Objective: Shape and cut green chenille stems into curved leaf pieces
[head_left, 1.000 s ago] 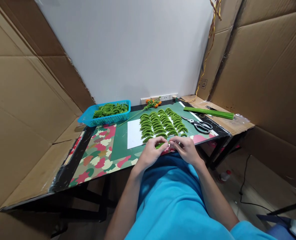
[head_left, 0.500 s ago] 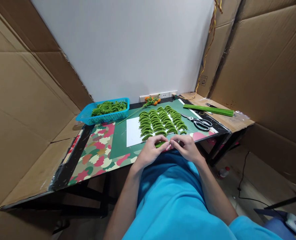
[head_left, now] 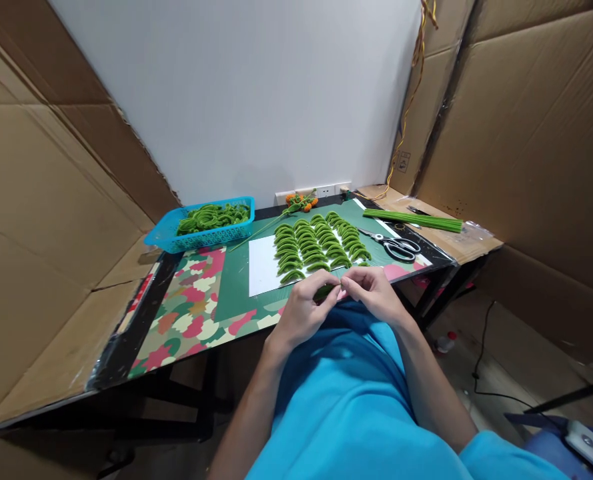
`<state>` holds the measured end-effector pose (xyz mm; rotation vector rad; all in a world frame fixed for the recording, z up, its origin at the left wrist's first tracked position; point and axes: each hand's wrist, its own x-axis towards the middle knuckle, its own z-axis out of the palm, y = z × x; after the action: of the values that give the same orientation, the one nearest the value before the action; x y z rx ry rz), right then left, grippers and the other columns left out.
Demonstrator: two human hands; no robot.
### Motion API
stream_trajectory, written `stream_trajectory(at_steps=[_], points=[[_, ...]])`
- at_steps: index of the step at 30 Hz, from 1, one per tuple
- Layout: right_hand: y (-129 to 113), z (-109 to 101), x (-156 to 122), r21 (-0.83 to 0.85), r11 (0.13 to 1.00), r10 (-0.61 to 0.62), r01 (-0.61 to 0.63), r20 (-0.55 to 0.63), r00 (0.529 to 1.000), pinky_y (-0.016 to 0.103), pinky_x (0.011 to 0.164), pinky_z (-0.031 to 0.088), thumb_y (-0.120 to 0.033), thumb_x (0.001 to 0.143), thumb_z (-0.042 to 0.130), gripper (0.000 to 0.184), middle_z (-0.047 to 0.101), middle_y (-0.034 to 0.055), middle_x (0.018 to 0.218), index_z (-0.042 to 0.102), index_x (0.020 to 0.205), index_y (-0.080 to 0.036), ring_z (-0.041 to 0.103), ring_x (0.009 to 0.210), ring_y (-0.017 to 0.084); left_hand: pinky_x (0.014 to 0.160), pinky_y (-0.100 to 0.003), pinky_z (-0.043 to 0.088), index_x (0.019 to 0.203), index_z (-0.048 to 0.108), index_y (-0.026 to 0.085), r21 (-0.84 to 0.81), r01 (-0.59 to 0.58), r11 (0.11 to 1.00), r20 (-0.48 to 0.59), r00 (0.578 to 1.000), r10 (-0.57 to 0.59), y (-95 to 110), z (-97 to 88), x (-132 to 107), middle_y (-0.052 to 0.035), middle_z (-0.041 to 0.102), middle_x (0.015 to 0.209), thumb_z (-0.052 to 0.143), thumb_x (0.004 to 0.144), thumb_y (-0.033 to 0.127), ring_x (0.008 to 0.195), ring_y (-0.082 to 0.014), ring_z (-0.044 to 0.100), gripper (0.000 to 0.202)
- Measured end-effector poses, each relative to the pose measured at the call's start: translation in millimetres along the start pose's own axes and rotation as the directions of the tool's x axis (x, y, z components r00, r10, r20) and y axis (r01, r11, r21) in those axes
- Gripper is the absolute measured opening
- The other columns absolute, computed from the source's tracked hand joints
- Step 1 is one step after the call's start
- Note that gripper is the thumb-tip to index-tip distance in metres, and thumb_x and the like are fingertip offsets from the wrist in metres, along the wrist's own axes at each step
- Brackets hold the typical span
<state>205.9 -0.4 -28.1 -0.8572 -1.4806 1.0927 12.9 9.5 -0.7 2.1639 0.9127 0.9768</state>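
our left hand pinches a slim fuzzy green strip — we can't quite tell if our right hand grips it

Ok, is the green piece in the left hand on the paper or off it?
Off it. The left hand holds the green piece in curled fingers, on the body's side of the paper.
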Motion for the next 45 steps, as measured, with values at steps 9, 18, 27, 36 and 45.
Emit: stream_trajectory(at_steps=[9, 18, 27, 36, 45], points=[[2, 2, 0, 0.057, 0.998, -0.041, 0.039, 0.038, 0.998, 0.026, 0.051, 0.027, -0.066, 0.098, 0.065, 0.053, 0.046, -0.0045, 0.056, 0.060, 0.072, -0.020, 0.035, 0.051, 0.010, 0.082, -0.024, 0.049, 0.098, 0.071, 0.019, -0.022, -0.020, 1.000, -0.004, 1.000, 0.020, 4, -2.9, 1, -0.0027, 0.072, 0.094, 0.060, 0.104, 0.035, 0.088, -0.0136, 0.066, 0.020], [2, 15, 1, 0.420, 0.899, 0.146, -0.124, -0.021, 0.989, 0.023, 0.040, 0.022, -0.059, 0.084, 0.084, 0.053, 0.036, -0.0094, 0.043, 0.056, 0.062, -0.020, 0.025, 0.038, 0.006, 0.077, -0.024, 0.047, 0.101, 0.072, 0.019, 0.302, -0.282, 0.910, 0.030, 0.957, 0.287, -5, 2.4, -1, -0.0054, 0.068, 0.091, 0.047, 0.108, 0.024, 0.083, -0.0136, 0.063, 0.026], [4, 9, 8, 0.057, 0.997, -0.034, 0.052, -0.290, 0.957, 0.024, 0.047, 0.028, -0.048, 0.093, 0.072, 0.046, 0.048, -0.0044, 0.051, 0.052, 0.062, -0.020, 0.039, 0.046, 0.009, 0.065, -0.020, 0.045, 0.098, 0.073, 0.018, -0.031, 0.138, 0.990, 0.031, 0.990, -0.137, -4, -0.6, 10, -0.0007, 0.072, 0.083, 0.059, 0.105, 0.044, 0.071, -0.0100, 0.063, 0.031], [11, 17, 9, 0.088, 0.991, -0.084, 0.104, -0.212, 0.974, 0.025, 0.056, 0.041, -0.052, 0.102, 0.063, 0.050, 0.056, -0.0020, 0.059, 0.055, 0.065, -0.020, 0.054, 0.054, 0.012, 0.049, -0.019, 0.049, 0.099, 0.077, 0.014, -0.310, 0.313, 0.898, 0.175, 0.947, -0.270, -8, -6.5, 9, -0.0027, 0.075, 0.077, 0.073, 0.093, 0.052, 0.056, -0.0111, 0.065, 0.038], [12, 24, 12, -0.022, 0.995, -0.101, 0.099, -0.310, 0.945, 0.025, 0.052, 0.045, -0.038, 0.098, 0.061, 0.044, 0.060, -0.0014, 0.052, 0.055, 0.058, -0.021, 0.062, 0.049, 0.015, 0.057, -0.022, 0.061, 0.095, 0.079, 0.015, -0.258, 0.299, 0.919, 0.164, 0.951, -0.263, -14, -3.7, 2, -0.0053, 0.079, 0.078, 0.068, 0.096, 0.049, 0.063, -0.0156, 0.074, 0.035]])
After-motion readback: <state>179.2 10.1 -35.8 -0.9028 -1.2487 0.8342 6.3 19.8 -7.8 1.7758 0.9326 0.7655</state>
